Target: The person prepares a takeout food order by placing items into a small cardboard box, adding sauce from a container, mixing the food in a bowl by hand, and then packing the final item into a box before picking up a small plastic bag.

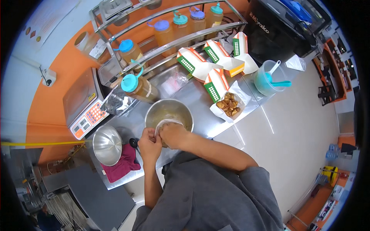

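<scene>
A steel mixing bowl (150,114) with oily residue inside stands before me on the steel counter. Over it, my left hand (150,144) pinches the edge of a thin translucent plastic sheet or glove (164,120). My right hand (173,134) is bent down into that plastic, its fingers hidden from sight. Just left of my left hand lies a black-handled utensil (133,142). An open paper box (214,89) to the right of the bowl holds browned, fried-looking pieces of food (229,105).
Squeeze bottles (144,89) crowd the bowl's far side and a metal rack (170,43). Several unfolded paper boxes (199,69) and a plastic tub with spoons (264,83) stand right. At left are a digital scale (86,115), another steel bowl (107,145) and a maroon cloth (124,164).
</scene>
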`<state>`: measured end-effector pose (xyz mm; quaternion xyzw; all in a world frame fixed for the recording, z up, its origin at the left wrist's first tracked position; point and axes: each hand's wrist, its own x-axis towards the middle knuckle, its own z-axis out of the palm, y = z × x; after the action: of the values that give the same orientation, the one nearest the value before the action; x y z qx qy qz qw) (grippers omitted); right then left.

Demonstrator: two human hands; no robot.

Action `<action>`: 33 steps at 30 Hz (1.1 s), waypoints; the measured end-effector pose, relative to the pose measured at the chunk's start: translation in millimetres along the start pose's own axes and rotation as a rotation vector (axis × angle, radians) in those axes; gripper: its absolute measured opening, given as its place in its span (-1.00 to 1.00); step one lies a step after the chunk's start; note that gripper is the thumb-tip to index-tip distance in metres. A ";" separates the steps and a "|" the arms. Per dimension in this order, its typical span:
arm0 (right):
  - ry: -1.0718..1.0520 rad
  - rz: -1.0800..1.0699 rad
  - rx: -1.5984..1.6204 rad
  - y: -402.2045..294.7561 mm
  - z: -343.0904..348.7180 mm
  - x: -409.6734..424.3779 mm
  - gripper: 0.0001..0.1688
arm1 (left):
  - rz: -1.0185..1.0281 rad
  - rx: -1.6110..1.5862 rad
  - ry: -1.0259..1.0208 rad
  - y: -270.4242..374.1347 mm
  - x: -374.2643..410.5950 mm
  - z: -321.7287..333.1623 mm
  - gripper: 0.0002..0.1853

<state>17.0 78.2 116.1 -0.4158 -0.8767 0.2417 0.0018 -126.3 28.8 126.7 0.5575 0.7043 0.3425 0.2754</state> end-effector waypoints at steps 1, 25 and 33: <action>-0.124 0.010 0.033 2.5 -22.4 2.6 -0.65 | 0.010 -0.004 -0.001 -5.5 -5.5 -0.6 -0.85; 0.427 -0.313 -0.315 14.5 -6.9 -27.5 -0.53 | 0.604 0.408 -0.141 11.6 50.6 -33.7 -0.82; 0.342 -0.365 -0.257 16.7 -11.2 -31.5 -0.58 | 0.712 0.506 -0.066 -1.6 64.1 -26.4 -0.85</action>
<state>52.1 68.9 125.2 -0.2827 -0.9475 0.0507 0.1406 -162.2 86.4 141.3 0.8261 0.5207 0.2148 0.0172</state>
